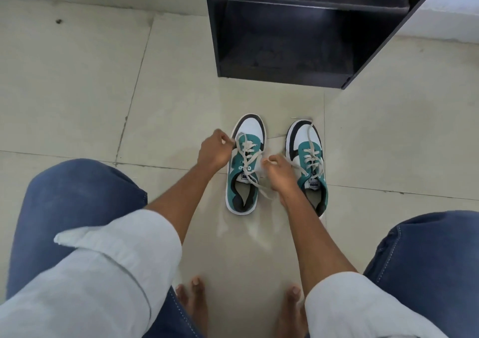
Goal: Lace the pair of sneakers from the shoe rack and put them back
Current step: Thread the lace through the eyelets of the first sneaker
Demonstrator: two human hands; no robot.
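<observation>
Hands over the left-hand sneaker (243,166), both closed on its lace (249,156). Left hand (213,153) sits at the shoe's outer edge, near the forward eyelets, fingers pinched on one lace strand. Right hand (278,173) sits in the gap between the two shoes, fingers curled around the other strand; a loose lace tail trails below it toward the heel side.

Left-hand sneaker: teal, white and black, toe pointing away from the person, flat on the tiled floor (90,91). Lace crossed through the eyelets up to the tongue, not tied.

Right-hand sneaker (308,161): same colours, parallel and just beside the first, not touching it. Lace threaded through the eyelets, one end lying forward over the white toe cap. The right forearm covers part of its inner side.

Shoe rack (293,34): black open shelving, standing ahead of the toes with a strip of bare tile between its bottom edge and the shoes. Lowest compartment faces the person, open.

Floor bare to the left of the shoes and behind the heels. Denim-clad knees (77,189) flank the working area on both sides, bare feet (194,304) at the bottom edge. Light sleeves (116,260) rolled up at the forearms.
</observation>
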